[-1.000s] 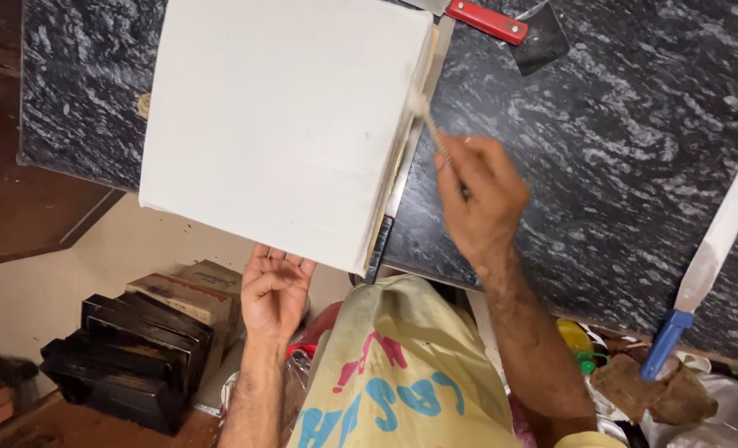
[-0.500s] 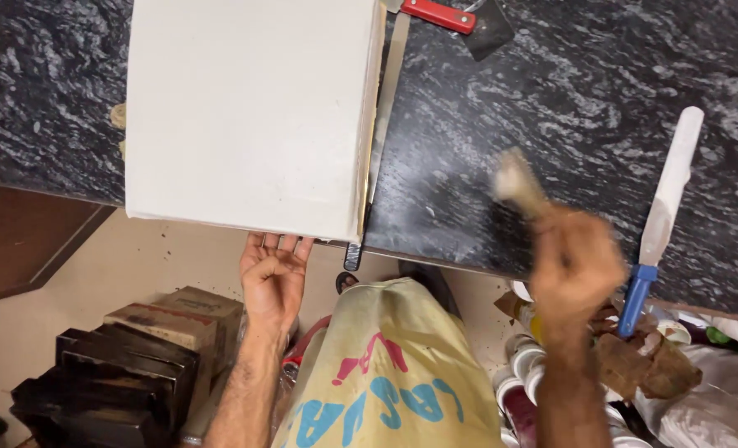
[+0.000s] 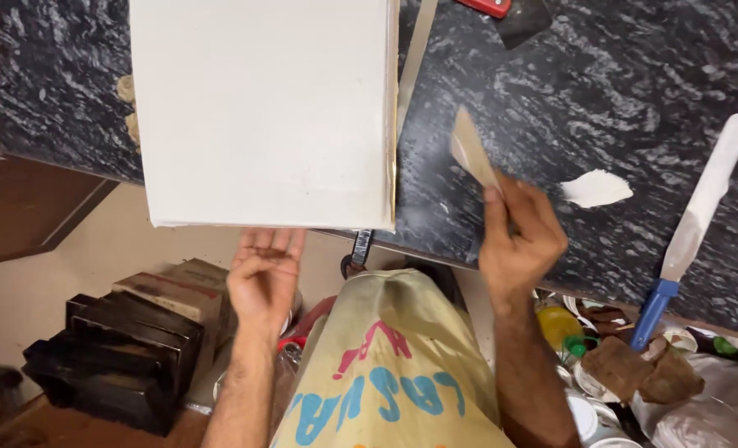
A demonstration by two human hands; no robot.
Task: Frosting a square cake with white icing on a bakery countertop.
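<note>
1. The table (image 3: pixel 618 99) is a slab of black stone veined with white and grey streaks, seen from above; its near edge runs on a slant from the left down towards the right.
2. A large white board (image 3: pixel 261 108) lies flat on the table, its near edge hanging out past the table's rim. Its face is plain and matt, and a thin yellowish line shows along its right side.
3. The left hand (image 3: pixel 263 278) sits palm up just below the overhanging edge of the board, fingers (image 3: pixel 271 242) spread and loosely curled, gripping nothing; the fingertips reach the board's underside or come very close, and contact cannot be judged.
4. The right hand (image 3: pixel 520 241) hovers over the dark stone to the right of the board, fingers closed around the handle of a flat scraper (image 3: pixel 471 149). The scraper's pale blade points up and to the left, near the board's right edge but apart from it.
5. A dab of white paste (image 3: pixel 597 188) lies on the stone just right of the right hand.
6. Further right, a long white spatula with a blue handle (image 3: pixel 692 228) lies on the table.
7. A red-handled tool (image 3: pixel 487 7) lies at the top edge.
8. Below the table: a pale floor, stacked dark boxes (image 3: pixel 112 357) on the left, and small pots and lids (image 3: pixel 585 382) cluttered on the right.
</note>
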